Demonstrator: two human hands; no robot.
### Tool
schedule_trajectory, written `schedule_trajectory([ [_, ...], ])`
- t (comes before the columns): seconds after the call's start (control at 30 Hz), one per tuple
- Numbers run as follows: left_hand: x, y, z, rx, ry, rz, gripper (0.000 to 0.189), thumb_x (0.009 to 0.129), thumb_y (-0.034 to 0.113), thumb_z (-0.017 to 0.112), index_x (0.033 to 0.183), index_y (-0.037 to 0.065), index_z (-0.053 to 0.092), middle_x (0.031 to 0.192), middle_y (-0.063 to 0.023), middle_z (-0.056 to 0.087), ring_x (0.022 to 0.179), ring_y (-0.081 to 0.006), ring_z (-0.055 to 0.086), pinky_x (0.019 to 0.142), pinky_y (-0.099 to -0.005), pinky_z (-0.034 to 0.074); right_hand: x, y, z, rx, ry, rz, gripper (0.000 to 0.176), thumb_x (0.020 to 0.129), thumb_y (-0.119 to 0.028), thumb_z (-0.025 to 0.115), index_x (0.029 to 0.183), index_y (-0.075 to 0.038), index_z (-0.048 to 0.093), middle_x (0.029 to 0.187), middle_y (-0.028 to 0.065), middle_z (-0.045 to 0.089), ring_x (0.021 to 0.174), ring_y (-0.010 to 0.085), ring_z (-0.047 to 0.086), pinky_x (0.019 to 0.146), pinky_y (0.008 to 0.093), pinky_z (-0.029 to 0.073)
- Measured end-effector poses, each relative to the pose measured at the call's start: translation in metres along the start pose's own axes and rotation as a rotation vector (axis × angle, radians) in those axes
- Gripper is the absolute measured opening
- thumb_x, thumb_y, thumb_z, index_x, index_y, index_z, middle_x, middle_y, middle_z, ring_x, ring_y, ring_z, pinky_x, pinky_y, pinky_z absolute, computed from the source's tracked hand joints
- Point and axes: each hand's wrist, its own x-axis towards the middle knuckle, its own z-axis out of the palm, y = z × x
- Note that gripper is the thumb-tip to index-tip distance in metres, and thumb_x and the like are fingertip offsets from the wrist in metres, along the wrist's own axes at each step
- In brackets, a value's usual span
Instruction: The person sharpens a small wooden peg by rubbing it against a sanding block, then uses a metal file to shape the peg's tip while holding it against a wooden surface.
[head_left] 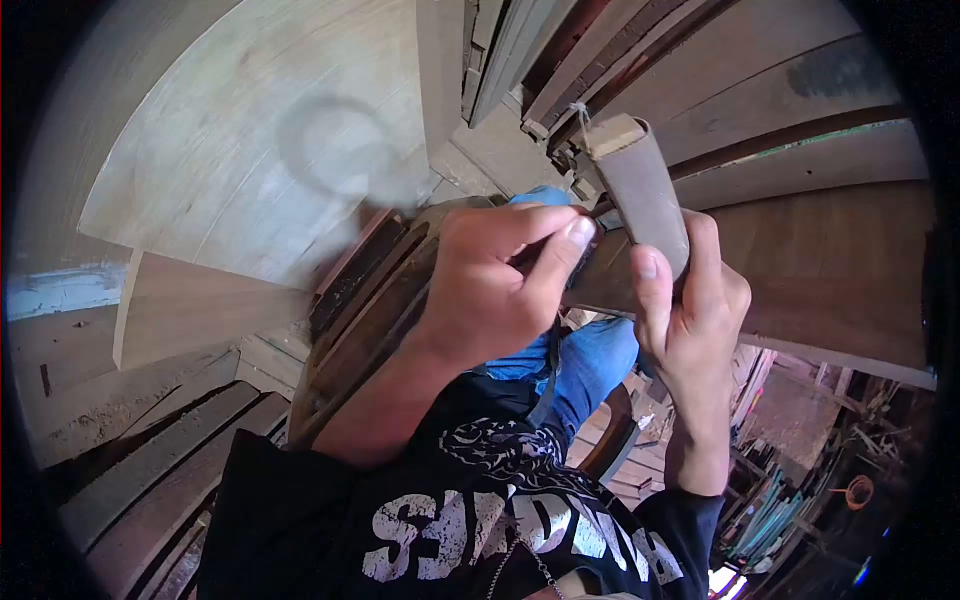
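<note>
Right hand: wooden block inside probable sandpaper

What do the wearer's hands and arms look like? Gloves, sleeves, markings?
Left hand and right hand are both ungloved, no watch or bracelet visible. Forearms are bare up to loose black sleeves: left sleeve, right sleeve. No lettering visible on either sleeve.

Left hand pinched, right hand curled.
</note>
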Motion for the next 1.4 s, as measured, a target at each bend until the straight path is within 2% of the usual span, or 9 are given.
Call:
schedule_trajectory([
  [0.2,-0.001,0.001,-0.002,0.115,-0.070,0.041,0.011,0.095,-0.002,0.061,0.098,-0.007,0.071,0.073,-0.0009,0.067,0.063,-0.0024,0.052,0.053,-0.0214,0.040,-0.008,0.001,-0.001,0.056,-0.004,0.061,0.036,0.092,-0.028,0.072,0.107,0.001,0.058,0.071,0.0180,0.064,0.058,0.0320,0.067,0.051,0.0388,0.051],
  [0.37,0.000,0.004,0.002,-0.012,-0.004,-0.037,0.010,0.095,-0.001,0.061,0.097,-0.007,0.069,0.065,-0.0018,0.060,0.058,-0.0040,0.049,0.050,-0.0240,0.040,-0.013,0.005,-0.002,-0.019,0.013,-0.045,0.036,0.093,-0.030,0.071,0.106,0.000,0.058,0.069,0.0168,0.064,0.058,0.0320,0.067,0.051,0.0385,0.051],
  [0.43,-0.002,0.001,0.005,0.004,-0.003,-0.014,0.006,0.089,0.002,0.067,0.090,-0.004,0.069,0.067,-0.0129,0.066,0.055,-0.0163,0.062,0.052,-0.0300,0.046,-0.011,0.002,0.000,0.037,0.010,0.024,0.037,0.092,-0.030,0.072,0.106,0.000,0.058,0.069,0.0167,0.063,0.057,0.0321,0.066,0.050,0.0385,0.050],
  [0.6,0.001,0.013,0.001,-0.003,0.024,-0.106,0.005,0.088,0.001,0.067,0.089,-0.003,0.069,0.072,-0.0138,0.069,0.058,-0.0209,0.065,0.055,-0.0307,0.049,-0.013,0.005,0.001,-0.008,0.015,-0.034,0.037,0.092,-0.031,0.072,0.104,0.000,0.057,0.067,0.0159,0.062,0.056,0.0318,0.065,0.049,0.0390,0.050],
  [0.73,0.000,0.002,0.007,0.024,0.064,0.056,0.005,0.089,0.002,0.067,0.088,-0.003,0.069,0.072,-0.0135,0.068,0.058,-0.0194,0.065,0.054,-0.0307,0.048,0.001,0.001,0.002,-0.017,0.038,-0.045,0.039,0.091,-0.033,0.072,0.104,0.001,0.056,0.068,0.0160,0.061,0.057,0.0328,0.066,0.049,0.0394,0.050],
  [0.8,-0.001,0.012,-0.001,0.022,0.014,-0.123,0.007,0.091,0.004,0.066,0.088,-0.001,0.069,0.070,-0.0132,0.067,0.057,-0.0180,0.064,0.053,-0.0303,0.047,0.003,-0.003,0.000,-0.070,-0.008,-0.058,0.040,0.092,-0.033,0.072,0.104,0.001,0.057,0.071,0.0177,0.064,0.059,0.0347,0.066,0.050,0.0398,0.051],
  [0.93,0.001,0.010,-0.001,0.101,0.054,0.000,0.012,0.093,0.007,0.063,0.087,-0.001,0.070,0.066,-0.0121,0.065,0.055,-0.0152,0.062,0.052,-0.0294,0.046,0.001,0.001,0.008,0.011,0.068,-0.066,0.039,0.091,-0.034,0.073,0.099,0.000,0.057,0.067,0.0175,0.061,0.056,0.0346,0.064,0.049,0.0404,0.050],
  [1.13,-0.002,0.009,-0.002,0.055,0.038,-0.060,0.007,0.091,0.004,0.066,0.088,-0.001,0.069,0.066,-0.0114,0.064,0.054,-0.0152,0.060,0.051,-0.0293,0.044,-0.004,-0.001,0.007,0.047,0.100,-0.087,0.037,0.092,-0.033,0.072,0.094,0.000,0.054,0.063,0.0165,0.059,0.052,0.0339,0.061,0.047,0.0411,0.048],
  [1.4,-0.002,0.011,-0.002,0.057,0.034,-0.094,0.006,0.089,0.003,0.066,0.089,-0.001,0.070,0.072,-0.0127,0.068,0.059,-0.0159,0.065,0.055,-0.0304,0.048,-0.006,0.001,0.008,0.041,0.072,-0.115,0.040,0.092,-0.033,0.072,0.104,0.002,0.057,0.070,0.0192,0.065,0.058,0.0358,0.067,0.050,0.0406,0.051],
])
